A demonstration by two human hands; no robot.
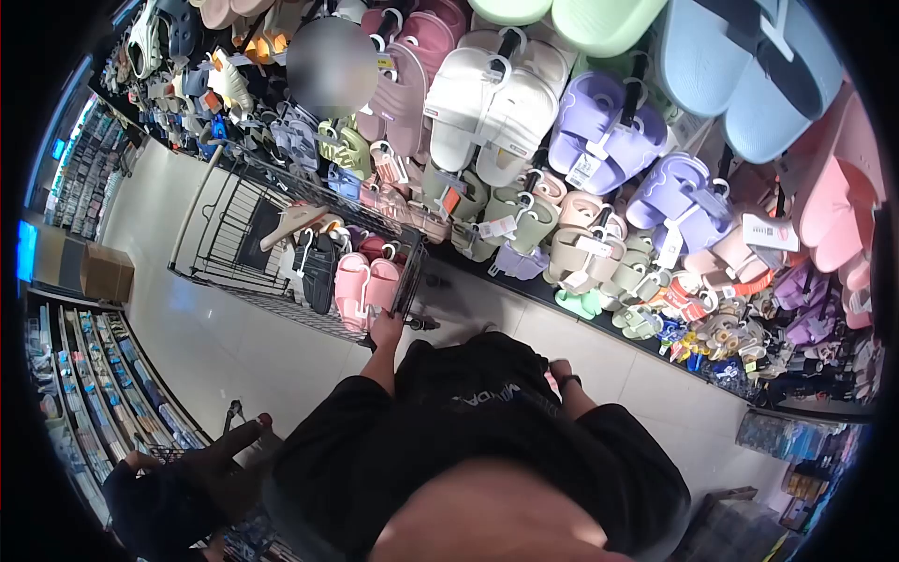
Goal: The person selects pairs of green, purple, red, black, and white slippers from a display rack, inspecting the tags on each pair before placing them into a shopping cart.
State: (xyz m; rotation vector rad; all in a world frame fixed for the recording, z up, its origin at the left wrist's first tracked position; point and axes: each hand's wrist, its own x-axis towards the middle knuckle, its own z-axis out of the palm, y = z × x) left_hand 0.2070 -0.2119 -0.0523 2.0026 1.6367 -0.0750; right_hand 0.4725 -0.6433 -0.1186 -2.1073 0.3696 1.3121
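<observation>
My left hand [386,330] is at the near corner of a wire shopping cart [253,298], its fingers wrapped round the cart's edge. Just beyond it in the cart lie pink slippers [367,288], with black slippers [318,272] and a beige pair [292,225] further in. My right hand [560,368] hangs low beside my body, with a dark band at the wrist. Something pink shows next to that hand, but its fingers are too small and partly hidden to read.
A long rack of hanging slippers, including a white pair [496,108] and a purple pair [609,131], runs along the far side. Another person [178,487] is at lower left beside shelves [112,375]. A cardboard box [106,273] stands at left.
</observation>
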